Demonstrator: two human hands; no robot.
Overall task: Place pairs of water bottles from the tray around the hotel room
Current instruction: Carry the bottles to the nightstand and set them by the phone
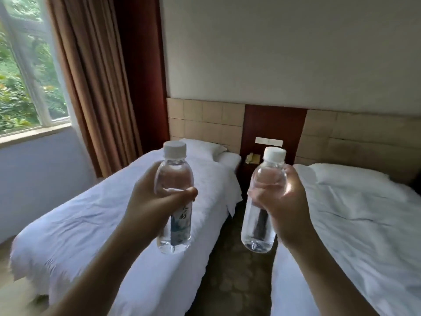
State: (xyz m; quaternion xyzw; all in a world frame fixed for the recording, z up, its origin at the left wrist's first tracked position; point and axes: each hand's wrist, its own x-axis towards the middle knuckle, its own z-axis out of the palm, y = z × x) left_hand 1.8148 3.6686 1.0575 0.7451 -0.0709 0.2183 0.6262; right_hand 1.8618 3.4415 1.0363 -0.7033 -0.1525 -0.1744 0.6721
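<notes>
I hold two clear water bottles with white caps upright in front of me. My left hand grips the left bottle round its middle; that bottle carries a printed label low on its body. My right hand grips the right bottle just below its shoulder. Both bottles are in the air above the gap between two beds. The tray is not in view.
Two beds with white sheets, the left bed and the right bed, flank a narrow carpeted aisle. At the aisle's far end is a dark nightstand with a telephone against the headboard wall. A window and brown curtains are at the left.
</notes>
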